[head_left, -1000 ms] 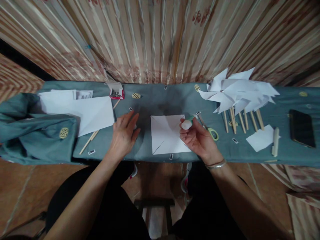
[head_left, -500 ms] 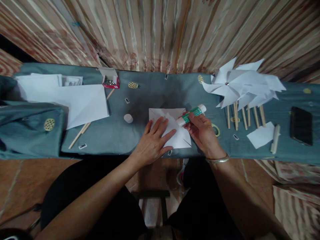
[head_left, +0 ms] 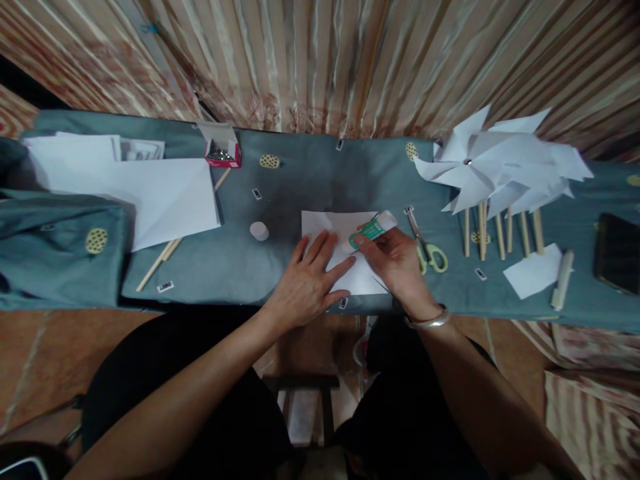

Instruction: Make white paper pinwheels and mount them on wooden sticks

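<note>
A square sheet of white paper with slits near its corners lies on the table in front of me. My left hand rests on its left part, fingers spread and flat. In my right hand is a glue stick with a green label, tilted over the paper's middle; its lower end is at or just above the sheet, I cannot tell which. The white glue cap stands on the cloth to the left. Scissors with pale green handles lie just right of my right hand.
White paper pinwheels on wooden sticks lie at the right, near a small paper piece, a marker and a phone. At the left are paper sheets, sticks and an open red box of small metal pieces.
My right hand has moved left and slightly down with the glue stick, over the paper's middle, uncovering the scissors. My left hand stays flat on the paper. The view has shifted slightly.
</note>
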Action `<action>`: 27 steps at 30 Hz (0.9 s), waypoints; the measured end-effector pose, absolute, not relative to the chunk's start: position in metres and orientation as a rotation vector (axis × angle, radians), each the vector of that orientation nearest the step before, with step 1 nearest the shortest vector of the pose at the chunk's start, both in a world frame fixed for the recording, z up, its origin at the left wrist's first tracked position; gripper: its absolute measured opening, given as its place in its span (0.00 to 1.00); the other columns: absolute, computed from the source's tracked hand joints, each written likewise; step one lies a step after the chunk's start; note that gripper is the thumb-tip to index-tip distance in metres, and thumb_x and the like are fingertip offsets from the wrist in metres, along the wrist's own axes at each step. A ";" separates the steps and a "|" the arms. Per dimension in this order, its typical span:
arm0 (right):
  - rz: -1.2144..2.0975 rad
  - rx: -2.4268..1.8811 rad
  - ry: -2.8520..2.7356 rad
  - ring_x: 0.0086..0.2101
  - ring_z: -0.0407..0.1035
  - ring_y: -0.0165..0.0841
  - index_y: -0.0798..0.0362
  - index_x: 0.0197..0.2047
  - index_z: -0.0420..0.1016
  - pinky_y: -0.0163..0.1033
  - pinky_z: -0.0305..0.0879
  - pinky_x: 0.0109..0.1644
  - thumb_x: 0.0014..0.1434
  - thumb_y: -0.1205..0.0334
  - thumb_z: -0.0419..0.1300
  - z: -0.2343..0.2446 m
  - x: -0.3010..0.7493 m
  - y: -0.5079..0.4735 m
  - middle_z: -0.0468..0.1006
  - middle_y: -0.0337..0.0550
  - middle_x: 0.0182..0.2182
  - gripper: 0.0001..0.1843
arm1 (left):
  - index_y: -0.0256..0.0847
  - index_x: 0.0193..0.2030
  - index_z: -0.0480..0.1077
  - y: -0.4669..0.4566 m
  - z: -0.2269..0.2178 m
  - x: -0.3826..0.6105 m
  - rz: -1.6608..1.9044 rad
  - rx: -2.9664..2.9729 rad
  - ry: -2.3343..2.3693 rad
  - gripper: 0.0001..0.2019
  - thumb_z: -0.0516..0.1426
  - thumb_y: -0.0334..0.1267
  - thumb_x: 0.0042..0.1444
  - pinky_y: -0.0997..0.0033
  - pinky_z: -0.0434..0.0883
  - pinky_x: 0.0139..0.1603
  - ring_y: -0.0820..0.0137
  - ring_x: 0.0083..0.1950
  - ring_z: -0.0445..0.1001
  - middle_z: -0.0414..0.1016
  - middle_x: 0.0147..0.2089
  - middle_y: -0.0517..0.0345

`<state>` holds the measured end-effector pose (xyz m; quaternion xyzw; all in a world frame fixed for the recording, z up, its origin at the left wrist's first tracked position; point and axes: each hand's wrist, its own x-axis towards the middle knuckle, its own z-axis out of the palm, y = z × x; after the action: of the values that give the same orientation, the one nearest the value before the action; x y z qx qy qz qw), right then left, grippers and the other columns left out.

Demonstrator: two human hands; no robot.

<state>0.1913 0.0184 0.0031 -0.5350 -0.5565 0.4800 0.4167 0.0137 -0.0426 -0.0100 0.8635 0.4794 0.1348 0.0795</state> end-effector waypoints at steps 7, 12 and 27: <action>1.095 -1.389 -1.456 0.32 0.75 0.36 0.51 0.36 0.74 0.42 0.71 0.39 0.51 0.44 0.67 0.000 0.193 0.018 0.80 0.41 0.30 0.19 | 0.46 0.67 0.60 -0.043 -0.008 0.013 0.391 2.571 1.427 0.30 0.52 0.56 0.62 0.38 0.53 0.68 0.45 0.73 0.51 0.53 0.72 0.38; 1.042 -1.419 -1.558 0.33 0.74 0.36 0.51 0.37 0.75 0.42 0.70 0.38 0.53 0.46 0.66 -0.004 0.194 0.018 0.80 0.42 0.29 0.17 | 0.47 0.67 0.61 -0.043 -0.009 0.013 0.433 2.550 1.407 0.30 0.51 0.57 0.62 0.38 0.52 0.68 0.46 0.73 0.50 0.52 0.73 0.39; 0.908 -1.464 -1.718 0.30 0.72 0.34 0.51 0.36 0.76 0.41 0.67 0.36 0.56 0.48 0.64 0.004 0.188 0.015 0.79 0.40 0.27 0.15 | 0.50 0.66 0.62 -0.043 -0.009 0.015 0.438 2.513 1.456 0.29 0.55 0.56 0.60 0.33 0.49 0.68 0.43 0.74 0.46 0.49 0.74 0.42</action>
<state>0.1880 0.0154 0.0040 -0.5642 -0.6624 0.3499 0.3469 0.0145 -0.0434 -0.0095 0.8511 0.4932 0.1482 0.1021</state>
